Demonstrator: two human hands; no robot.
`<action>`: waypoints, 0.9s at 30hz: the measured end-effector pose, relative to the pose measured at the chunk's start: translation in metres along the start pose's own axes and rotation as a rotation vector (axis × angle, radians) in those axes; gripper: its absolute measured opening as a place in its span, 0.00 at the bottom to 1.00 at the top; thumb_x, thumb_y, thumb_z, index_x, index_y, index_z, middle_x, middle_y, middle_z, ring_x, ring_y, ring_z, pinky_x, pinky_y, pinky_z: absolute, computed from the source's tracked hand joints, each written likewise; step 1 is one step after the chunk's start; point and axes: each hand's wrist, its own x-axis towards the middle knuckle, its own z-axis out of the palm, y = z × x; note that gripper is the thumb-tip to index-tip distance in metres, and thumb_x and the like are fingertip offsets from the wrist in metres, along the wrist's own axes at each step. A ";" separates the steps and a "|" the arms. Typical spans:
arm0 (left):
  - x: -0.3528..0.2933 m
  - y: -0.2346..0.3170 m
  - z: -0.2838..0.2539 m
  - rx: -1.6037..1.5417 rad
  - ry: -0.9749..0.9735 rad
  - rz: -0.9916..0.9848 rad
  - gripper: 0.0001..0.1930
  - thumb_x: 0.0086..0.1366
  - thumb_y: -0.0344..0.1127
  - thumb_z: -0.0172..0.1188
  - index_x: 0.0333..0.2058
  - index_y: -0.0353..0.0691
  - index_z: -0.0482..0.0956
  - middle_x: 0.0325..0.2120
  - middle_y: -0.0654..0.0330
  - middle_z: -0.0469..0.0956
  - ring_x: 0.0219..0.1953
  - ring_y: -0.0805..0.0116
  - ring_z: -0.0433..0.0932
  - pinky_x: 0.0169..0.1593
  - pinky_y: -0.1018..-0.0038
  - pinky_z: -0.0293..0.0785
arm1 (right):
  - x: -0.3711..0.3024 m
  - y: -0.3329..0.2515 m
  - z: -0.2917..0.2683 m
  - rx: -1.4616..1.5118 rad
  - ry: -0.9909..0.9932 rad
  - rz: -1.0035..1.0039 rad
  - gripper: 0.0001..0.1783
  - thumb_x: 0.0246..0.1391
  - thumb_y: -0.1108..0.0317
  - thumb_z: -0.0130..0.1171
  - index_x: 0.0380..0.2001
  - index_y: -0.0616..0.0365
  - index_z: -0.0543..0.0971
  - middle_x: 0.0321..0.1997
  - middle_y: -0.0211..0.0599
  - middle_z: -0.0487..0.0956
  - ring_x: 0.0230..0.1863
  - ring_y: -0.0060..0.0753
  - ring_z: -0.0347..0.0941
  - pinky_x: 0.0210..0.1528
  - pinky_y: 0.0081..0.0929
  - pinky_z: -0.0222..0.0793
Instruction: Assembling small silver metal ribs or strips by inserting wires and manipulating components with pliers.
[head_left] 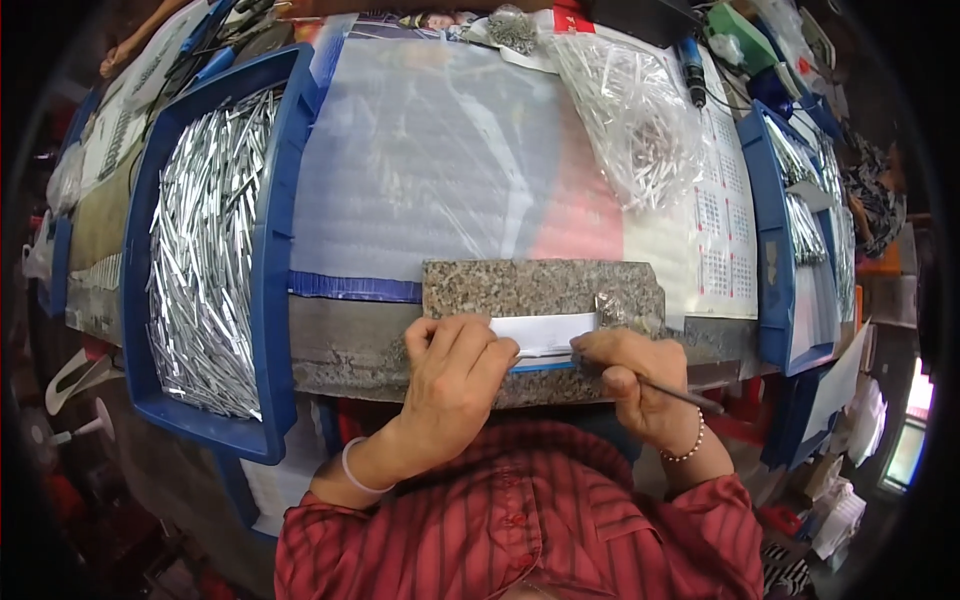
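Note:
My left hand presses down on the left end of a small white card that lies on a speckled granite slab at the bench's near edge. My right hand touches the card's right end and grips a thin dark metal tool whose handle sticks out to the right. A small heap of tiny shiny metal parts sits on the slab just above my right hand. Both sleeves are red striped, and each wrist wears a bracelet.
A large blue bin full of silver metal strips stands at the left. Another blue bin with strips is at the right. A clear bag of thin silver pieces lies at the back on plastic sheeting. A printed calendar sheet lies beside it.

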 end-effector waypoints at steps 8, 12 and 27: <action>-0.004 -0.003 -0.001 0.025 0.003 0.034 0.08 0.52 0.30 0.57 0.34 0.41 0.73 0.32 0.59 0.70 0.40 0.62 0.70 0.45 0.64 0.57 | 0.016 -0.043 -0.001 -0.249 -0.050 -0.188 0.10 0.53 0.66 0.58 0.33 0.62 0.75 0.33 0.44 0.79 0.24 0.39 0.77 0.23 0.26 0.70; -0.008 -0.009 -0.006 -0.025 0.039 -0.040 0.09 0.51 0.29 0.59 0.33 0.42 0.74 0.32 0.60 0.70 0.44 0.61 0.71 0.47 0.63 0.58 | 0.022 -0.012 0.020 -0.001 -0.075 -0.123 0.06 0.55 0.68 0.56 0.31 0.59 0.74 0.31 0.40 0.78 0.23 0.42 0.75 0.22 0.27 0.69; -0.018 -0.017 -0.007 -0.036 0.077 -0.044 0.10 0.50 0.28 0.58 0.34 0.40 0.74 0.33 0.59 0.71 0.45 0.60 0.72 0.48 0.64 0.61 | 0.038 -0.027 0.033 0.043 -0.096 -0.121 0.14 0.59 0.59 0.51 0.34 0.60 0.75 0.36 0.43 0.79 0.26 0.40 0.77 0.24 0.28 0.71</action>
